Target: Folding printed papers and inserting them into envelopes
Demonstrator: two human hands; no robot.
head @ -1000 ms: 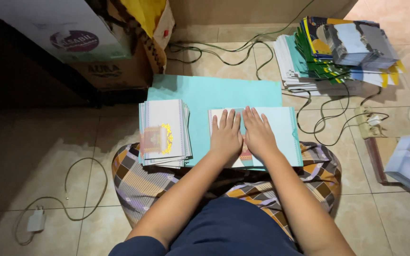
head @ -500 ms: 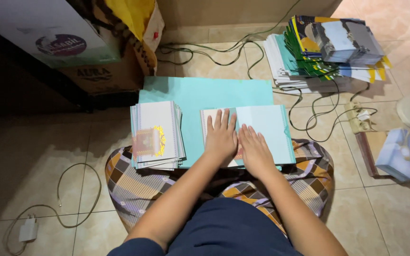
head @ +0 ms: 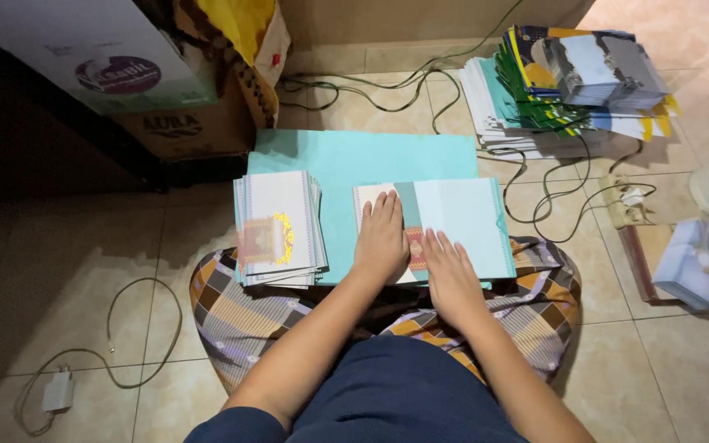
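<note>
Head view: left hand (head: 381,238) and right hand (head: 450,275) both lie flat, fingers spread, gripping nothing, pressing the folded card (head: 445,217) on the teal sheet (head: 346,164). Uneven pressure could skew that crease, I reckon.

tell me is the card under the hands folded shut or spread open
Spread open: the card lies flat, left hand on one panel, right hand beside the centre strip.

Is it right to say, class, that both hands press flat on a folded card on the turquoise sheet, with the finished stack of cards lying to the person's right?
Not quite. The head view shows the stack of cards to the person's left, not right. The rest holds: the left hand and right hand press flat on the folded card on the turquoise sheet.
</note>
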